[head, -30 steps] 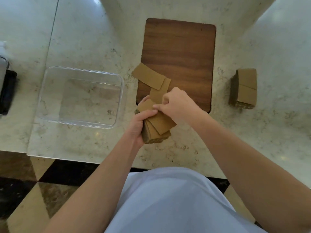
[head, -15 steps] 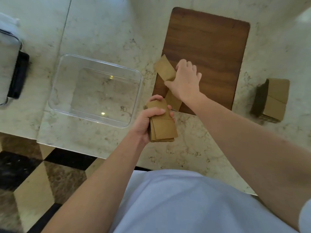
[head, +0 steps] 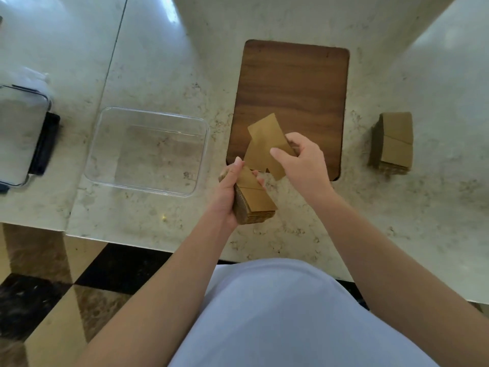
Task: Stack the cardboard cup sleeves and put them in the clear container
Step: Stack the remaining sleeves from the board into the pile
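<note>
Left hand (head: 229,193) grips a thick stack of flat brown cardboard sleeves (head: 254,201) above the marble counter (head: 164,62). Right hand (head: 304,165) pinches two loose brown sleeves (head: 266,147) beside the empty clear plastic container (head: 203,154).

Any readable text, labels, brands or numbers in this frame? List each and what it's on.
None readable.
Held stack of sleeves in the left hand: plain brown cardboard, no print visible.
Loose sleeves in the right hand: plain.
Second stack: plain.
Clear container, wooden board, lidded box at left: no markings visible.
</note>
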Tool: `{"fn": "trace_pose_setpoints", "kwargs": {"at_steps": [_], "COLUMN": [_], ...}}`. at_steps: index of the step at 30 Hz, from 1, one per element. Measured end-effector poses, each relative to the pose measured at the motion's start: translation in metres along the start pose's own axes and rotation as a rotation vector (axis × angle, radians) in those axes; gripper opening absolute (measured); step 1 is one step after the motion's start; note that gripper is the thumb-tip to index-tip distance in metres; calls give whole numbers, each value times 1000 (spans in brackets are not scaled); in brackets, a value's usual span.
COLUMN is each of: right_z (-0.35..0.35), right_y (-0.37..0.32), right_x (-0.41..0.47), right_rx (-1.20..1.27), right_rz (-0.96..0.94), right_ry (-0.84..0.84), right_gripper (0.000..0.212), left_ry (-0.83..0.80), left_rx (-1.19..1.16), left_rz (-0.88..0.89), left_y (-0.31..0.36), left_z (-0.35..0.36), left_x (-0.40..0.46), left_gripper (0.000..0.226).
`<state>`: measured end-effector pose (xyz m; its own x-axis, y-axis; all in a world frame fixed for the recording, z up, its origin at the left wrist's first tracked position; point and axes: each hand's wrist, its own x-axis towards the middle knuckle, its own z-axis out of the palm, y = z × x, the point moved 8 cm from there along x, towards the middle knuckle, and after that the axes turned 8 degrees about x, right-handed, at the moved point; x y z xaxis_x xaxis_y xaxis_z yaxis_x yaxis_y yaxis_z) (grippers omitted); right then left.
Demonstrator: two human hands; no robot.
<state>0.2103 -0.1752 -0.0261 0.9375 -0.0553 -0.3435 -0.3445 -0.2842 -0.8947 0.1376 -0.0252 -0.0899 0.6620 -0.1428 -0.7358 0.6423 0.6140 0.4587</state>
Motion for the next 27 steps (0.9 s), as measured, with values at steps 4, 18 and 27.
{"fn": "trace_pose_setpoints", "kwargs": {"at_steps": [4, 18, 27], "right_z": [-4, 3, -20], "right_y": [-2, -56, -9], "right_x": [-27, -77, -52], "right_rx": [9, -500, 374], "right_rz": [-20, -620, 112], "right_ry": [2, 152, 71], "right_gripper": [14, 23, 9], "left_ry": [-15, -113, -113], "left_rx": [91, 239, 278], "left_rz": [24, 123, 120], "left_y": [-3, 3, 0], "left_z": [6, 31, 35], "left_x": [-9, -28, -35], "left_gripper": [23, 57, 70]}}
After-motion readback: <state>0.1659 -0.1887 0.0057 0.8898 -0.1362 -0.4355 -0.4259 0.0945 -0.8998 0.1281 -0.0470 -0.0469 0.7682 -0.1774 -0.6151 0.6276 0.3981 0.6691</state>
